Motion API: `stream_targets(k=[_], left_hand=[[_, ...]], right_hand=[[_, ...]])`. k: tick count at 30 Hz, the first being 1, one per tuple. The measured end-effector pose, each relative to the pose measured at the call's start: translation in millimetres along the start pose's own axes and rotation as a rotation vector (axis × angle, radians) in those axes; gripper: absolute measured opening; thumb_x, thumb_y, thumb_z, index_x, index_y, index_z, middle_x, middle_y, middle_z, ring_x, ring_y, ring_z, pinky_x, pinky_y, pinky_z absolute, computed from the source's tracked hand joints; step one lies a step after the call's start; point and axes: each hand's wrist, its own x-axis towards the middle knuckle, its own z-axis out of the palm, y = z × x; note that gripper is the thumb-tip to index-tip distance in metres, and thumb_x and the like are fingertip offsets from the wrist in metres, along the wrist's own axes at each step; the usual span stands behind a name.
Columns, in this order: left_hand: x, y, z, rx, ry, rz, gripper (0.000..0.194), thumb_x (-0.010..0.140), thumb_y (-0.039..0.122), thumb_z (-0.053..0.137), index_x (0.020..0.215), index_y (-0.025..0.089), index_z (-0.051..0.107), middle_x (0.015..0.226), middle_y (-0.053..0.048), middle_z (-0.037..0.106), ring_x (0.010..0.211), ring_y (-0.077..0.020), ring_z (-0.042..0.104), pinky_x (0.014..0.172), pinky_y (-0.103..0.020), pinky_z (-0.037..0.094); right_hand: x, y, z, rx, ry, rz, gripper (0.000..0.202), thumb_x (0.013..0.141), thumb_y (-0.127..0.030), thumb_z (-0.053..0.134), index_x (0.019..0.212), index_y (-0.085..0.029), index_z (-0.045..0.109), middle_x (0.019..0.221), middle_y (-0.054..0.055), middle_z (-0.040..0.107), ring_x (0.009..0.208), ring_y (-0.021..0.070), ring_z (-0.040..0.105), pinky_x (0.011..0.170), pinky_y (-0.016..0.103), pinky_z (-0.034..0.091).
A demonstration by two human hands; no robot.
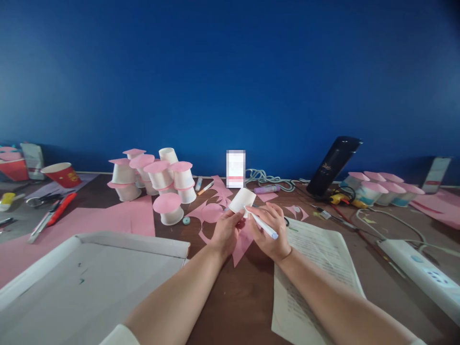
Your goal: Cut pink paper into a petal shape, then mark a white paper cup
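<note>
My left hand (227,231) holds a small white paper cup (243,199) tilted over the table. Pinched in my right hand (269,230) is a white marker (264,224), its tip end at the side of the cup. Any mark on the cup is too small to make out. Pink paper scraps (212,212) with round cut-outs lie behind and below my hands. To the left stand several white cups topped with pink paper pieces (168,203), some stacked. A small teal round object (186,221) lies beside them.
A white tray (132,244) and a red cutter (62,209) are at left, a printed sheet (323,249) under my right forearm. Further right are a black cylinder (332,165), cables, a power strip (424,273) and more capped cups (390,193). A phone (235,168) stands by the blue wall.
</note>
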Motion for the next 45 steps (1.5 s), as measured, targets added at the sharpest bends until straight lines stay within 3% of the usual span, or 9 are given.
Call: stream_targets(k=[6, 9, 11, 16, 18, 22, 31, 45], left_hand=[[-3.9, -2.8, 5.0, 0.118, -0.107, 0.010, 0.022, 0.068, 0.026, 0.077, 0.086, 0.015, 0.072, 0.075, -0.003, 0.066, 0.067, -0.0125, 0.058, 0.070, -0.026, 0.044], [-3.9, -3.0, 5.7, 0.114, -0.107, -0.003, 0.019, 0.068, 0.024, 0.077, 0.084, 0.015, 0.071, 0.074, -0.003, 0.066, 0.067, -0.0123, 0.058, 0.070, -0.025, 0.044], [-2.0, -1.5, 4.5, 0.042, -0.055, -0.019, 0.019, 0.066, 0.020, 0.077, 0.083, 0.014, 0.070, 0.073, -0.002, 0.065, 0.064, -0.0098, 0.056, 0.066, -0.023, 0.044], [3.5, 6.8, -0.1, -0.254, 0.235, -0.084, 0.011, 0.067, 0.008, 0.071, 0.071, 0.012, 0.062, 0.065, 0.000, 0.059, 0.056, -0.0054, 0.052, 0.059, -0.017, 0.044], [3.1, 9.9, -0.3, -0.303, 0.267, -0.111, 0.009, 0.069, 0.006, 0.067, 0.070, 0.011, 0.060, 0.064, -0.001, 0.058, 0.057, -0.0067, 0.053, 0.058, -0.019, 0.046], [1.1, 12.3, 0.8, -0.309, 0.232, -0.104, 0.007, 0.070, 0.004, 0.061, 0.069, 0.011, 0.061, 0.064, -0.003, 0.059, 0.058, -0.0089, 0.055, 0.058, -0.021, 0.047], [4.4, 7.2, -3.0, -0.282, 0.147, -0.064, 0.008, 0.067, 0.003, 0.063, 0.071, 0.009, 0.064, 0.065, -0.004, 0.062, 0.060, -0.0082, 0.055, 0.063, -0.020, 0.047], [2.0, 4.7, -1.3, -0.215, 0.134, -0.064, 0.012, 0.066, 0.005, 0.065, 0.077, 0.010, 0.066, 0.065, -0.002, 0.062, 0.061, -0.0084, 0.055, 0.061, -0.020, 0.045]], right_hand=[[1.1, -1.1, 0.7, 0.012, 0.018, -0.020, 0.020, 0.086, -0.020, 0.057, 0.104, -0.025, 0.065, 0.092, 0.001, 0.073, 0.087, 0.0174, 0.065, 0.096, 0.040, 0.036], [1.0, -1.2, 1.0, 0.013, 0.024, -0.017, 0.021, 0.086, -0.019, 0.057, 0.105, -0.025, 0.065, 0.094, 0.001, 0.073, 0.090, 0.0174, 0.065, 0.096, 0.040, 0.036], [0.8, -1.0, 0.6, 0.021, 0.021, -0.021, 0.023, 0.086, -0.019, 0.057, 0.107, -0.025, 0.064, 0.094, 0.001, 0.073, 0.088, 0.0168, 0.065, 0.097, 0.040, 0.036], [-0.1, 1.6, -0.6, 0.039, 0.032, -0.010, 0.024, 0.087, -0.018, 0.056, 0.109, -0.025, 0.063, 0.098, 0.001, 0.072, 0.088, 0.0171, 0.064, 0.097, 0.040, 0.037], [0.0, 3.2, -0.9, 0.047, 0.041, 0.011, 0.023, 0.088, -0.019, 0.055, 0.107, -0.025, 0.064, 0.097, 0.002, 0.072, 0.089, 0.0177, 0.064, 0.096, 0.039, 0.038], [0.4, 4.0, -1.1, 0.057, 0.053, 0.034, 0.021, 0.087, -0.020, 0.055, 0.106, -0.024, 0.065, 0.094, 0.002, 0.071, 0.086, 0.0177, 0.064, 0.092, 0.038, 0.041], [-2.6, -0.9, 0.5, 0.065, -0.018, 0.004, 0.019, 0.089, -0.023, 0.054, 0.106, -0.025, 0.064, 0.096, 0.002, 0.073, 0.087, 0.0176, 0.064, 0.098, 0.040, 0.037], [-0.8, 0.3, 1.0, 0.039, -0.021, 0.024, 0.020, 0.088, -0.020, 0.054, 0.104, -0.024, 0.065, 0.090, 0.002, 0.071, 0.084, 0.0164, 0.063, 0.096, 0.039, 0.036]])
